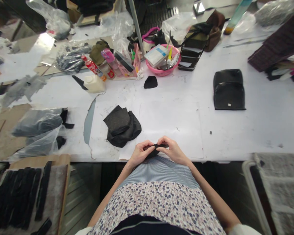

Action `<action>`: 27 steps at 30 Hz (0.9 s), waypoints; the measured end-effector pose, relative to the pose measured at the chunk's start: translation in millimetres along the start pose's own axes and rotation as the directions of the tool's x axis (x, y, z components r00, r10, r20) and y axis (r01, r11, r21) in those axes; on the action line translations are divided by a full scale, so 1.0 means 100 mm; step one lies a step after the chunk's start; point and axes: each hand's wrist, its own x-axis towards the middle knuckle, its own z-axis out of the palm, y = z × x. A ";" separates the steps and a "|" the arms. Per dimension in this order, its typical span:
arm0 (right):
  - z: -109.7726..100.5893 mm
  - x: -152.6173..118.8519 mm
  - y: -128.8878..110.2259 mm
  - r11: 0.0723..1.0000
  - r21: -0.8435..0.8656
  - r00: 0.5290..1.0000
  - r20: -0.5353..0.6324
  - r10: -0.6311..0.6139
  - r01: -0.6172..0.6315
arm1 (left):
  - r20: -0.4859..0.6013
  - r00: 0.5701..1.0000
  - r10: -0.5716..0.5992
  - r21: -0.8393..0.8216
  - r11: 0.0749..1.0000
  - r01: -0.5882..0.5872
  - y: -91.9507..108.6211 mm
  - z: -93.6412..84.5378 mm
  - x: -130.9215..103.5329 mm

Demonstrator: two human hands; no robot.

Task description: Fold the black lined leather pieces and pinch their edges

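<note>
Both hands meet at the front edge of the white table, close to the body. My left hand pinches one side of a small black fabric piece. My right hand has its fingers closed on the other side of that same piece, thumb and fingertips together. Part of the fabric is hidden by the fingers. Just to the left lies a crumpled pile of black fabric. A small black scrap rests farther back.
A black pouch lies at the right. Behind are a pink basket with tools, a red bottle and a cream container. Plastic-wrapped items sit left. Black strips lie on a board at lower left.
</note>
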 end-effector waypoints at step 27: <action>0.02 0.03 -0.10 0.984 -0.176 0.997 0.069 -0.026 0.038 | 0.059 0.985 -0.163 -0.118 0.978 0.169 0.07 -0.01 0.00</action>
